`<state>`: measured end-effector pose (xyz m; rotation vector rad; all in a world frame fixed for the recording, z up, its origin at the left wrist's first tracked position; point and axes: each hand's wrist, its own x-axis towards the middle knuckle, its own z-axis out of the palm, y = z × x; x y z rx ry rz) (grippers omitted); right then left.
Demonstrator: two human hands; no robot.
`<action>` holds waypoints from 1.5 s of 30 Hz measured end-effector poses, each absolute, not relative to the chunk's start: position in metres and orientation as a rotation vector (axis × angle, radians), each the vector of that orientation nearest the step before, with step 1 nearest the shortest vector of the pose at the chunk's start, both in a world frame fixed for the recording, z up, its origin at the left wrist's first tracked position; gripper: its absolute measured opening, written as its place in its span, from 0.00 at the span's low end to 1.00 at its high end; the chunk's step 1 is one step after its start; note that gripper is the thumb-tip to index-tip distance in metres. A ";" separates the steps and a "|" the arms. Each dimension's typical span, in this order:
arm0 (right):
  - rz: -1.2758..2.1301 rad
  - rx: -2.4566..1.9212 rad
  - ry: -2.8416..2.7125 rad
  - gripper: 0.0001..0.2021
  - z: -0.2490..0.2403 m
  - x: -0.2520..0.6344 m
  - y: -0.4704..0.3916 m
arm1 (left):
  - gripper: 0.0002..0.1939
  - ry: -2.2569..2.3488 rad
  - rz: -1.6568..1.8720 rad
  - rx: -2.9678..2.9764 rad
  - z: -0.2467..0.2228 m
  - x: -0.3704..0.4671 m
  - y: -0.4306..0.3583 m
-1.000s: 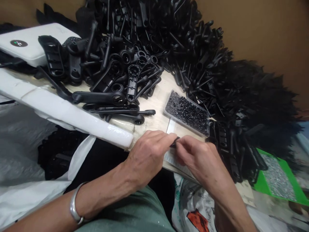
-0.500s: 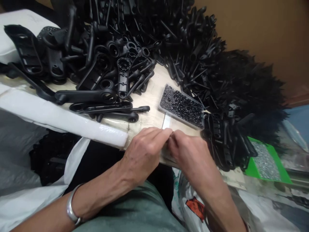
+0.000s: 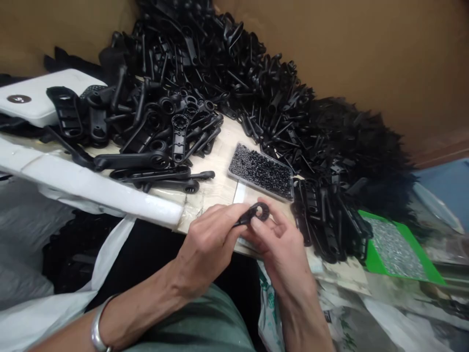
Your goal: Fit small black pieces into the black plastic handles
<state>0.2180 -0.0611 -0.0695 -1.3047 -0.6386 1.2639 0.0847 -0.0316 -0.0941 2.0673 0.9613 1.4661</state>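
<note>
Two hands on one part, both closed. Left hand (image 3: 208, 244): fingers curled, thumb and forefinger pinching the narrow end of the black ring-ended part (image 3: 250, 213); the palm side is hidden. Right hand (image 3: 286, 244): partly curled, gripping the ring end, thumb at the lower rim, a fingertip showing above it; the other fingers are bent behind and below, their exact contact can't be told. Ring opening is visible between the hands.

Part is held up over the near edge of the table (image 3: 223, 183), tilted, ring end toward the right hand. Clear box (image 3: 261, 186) of small black pieces sits just beyond the hands. Loose black parts (image 3: 146, 160) lie left of it, big black pile (image 3: 205, 73) behind. White foam strip (image 3: 91, 181) along the table edge at left, green tray (image 3: 374, 259) of small shiny pieces well apart at right.
</note>
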 end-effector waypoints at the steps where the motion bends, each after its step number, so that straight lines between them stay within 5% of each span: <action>1: 1.268 -1.276 -0.605 0.24 -0.069 0.216 -0.060 | 0.15 0.950 1.469 2.063 -0.094 0.085 -0.033; 31: 1.377 -1.173 -0.628 0.04 -0.069 0.211 -0.060 | 0.17 0.987 1.408 2.070 -0.091 0.080 -0.041; 45: 1.278 -1.225 -0.694 0.21 -0.053 0.231 -0.065 | 0.18 1.035 1.379 2.227 -0.096 0.080 -0.037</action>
